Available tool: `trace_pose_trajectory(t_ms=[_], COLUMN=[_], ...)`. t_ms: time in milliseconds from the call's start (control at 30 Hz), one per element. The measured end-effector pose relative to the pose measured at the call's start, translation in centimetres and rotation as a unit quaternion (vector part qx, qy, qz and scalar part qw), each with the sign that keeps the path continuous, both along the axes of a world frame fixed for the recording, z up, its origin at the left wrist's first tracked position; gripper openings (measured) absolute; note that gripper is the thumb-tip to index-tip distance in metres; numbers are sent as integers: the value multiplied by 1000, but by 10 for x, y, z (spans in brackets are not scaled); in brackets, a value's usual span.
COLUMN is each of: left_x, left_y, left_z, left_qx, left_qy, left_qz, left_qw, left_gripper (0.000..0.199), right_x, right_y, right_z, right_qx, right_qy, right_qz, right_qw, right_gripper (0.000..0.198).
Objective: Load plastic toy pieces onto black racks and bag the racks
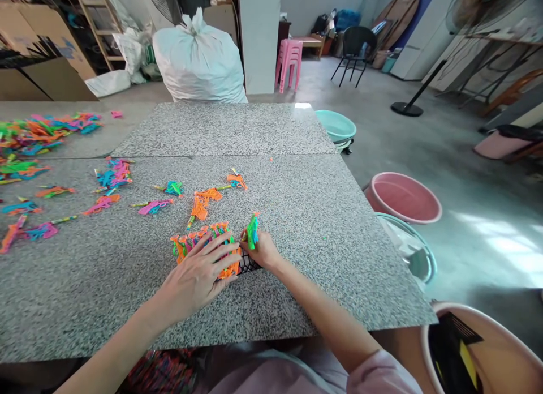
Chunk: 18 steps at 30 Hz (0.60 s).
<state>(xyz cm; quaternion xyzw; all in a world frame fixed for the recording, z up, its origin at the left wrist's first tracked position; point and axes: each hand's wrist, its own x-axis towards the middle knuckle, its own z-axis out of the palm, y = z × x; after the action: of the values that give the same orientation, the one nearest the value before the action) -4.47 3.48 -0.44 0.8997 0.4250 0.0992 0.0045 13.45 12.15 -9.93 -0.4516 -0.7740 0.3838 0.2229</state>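
My left hand (202,269) lies with its fingers stretched out and spread over a tightly packed row of small plastic toy guns (181,248) in orange, green and pink. They stand in a black lattice rack (248,263), whose right end shows bare grid. Pinched in my right hand (263,250) is a green toy gun (252,231) with an orange tip, held upright over that end. My right fingertips are partly hidden behind it. Just beyond the rack lie orange toy guns (201,206) with yellow-green sticks, and another orange one (237,180) farther off.
Loose toy guns (153,206) are scattered leftward on the speckled stone table (297,196), leading to a big heap (46,131). A stuffed white sack (199,60) stands behind the table's far edge. Past the right edge are a pink tub (405,197) and a teal basin (336,125).
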Motion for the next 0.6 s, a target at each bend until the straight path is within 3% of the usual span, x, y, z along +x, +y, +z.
trace_pose_trajectory(t_ms=[200,333,467,600], left_x=[0,-1,-1,-1], left_y=[0,0,0,2], left_z=[1,1,2,2], left_qx=[14,16,23,26], left_qy=[0,-5,-6,1], left_qz=[-10,-12,-12,-16], left_qw=[1000,1000,1000,1000], left_gripper=[28,26,31,29], right_x=[-5,-4,-1,-4], right_y=[5,19,28,19], right_z=[4,18,23,15], right_qx=[69,30,-42,15], right_qy=[-76,-59,-75,-45], right_qz=[19,50,-31,18], right_qw=[995,997,996,999], right_gripper=[21,12,9,13])
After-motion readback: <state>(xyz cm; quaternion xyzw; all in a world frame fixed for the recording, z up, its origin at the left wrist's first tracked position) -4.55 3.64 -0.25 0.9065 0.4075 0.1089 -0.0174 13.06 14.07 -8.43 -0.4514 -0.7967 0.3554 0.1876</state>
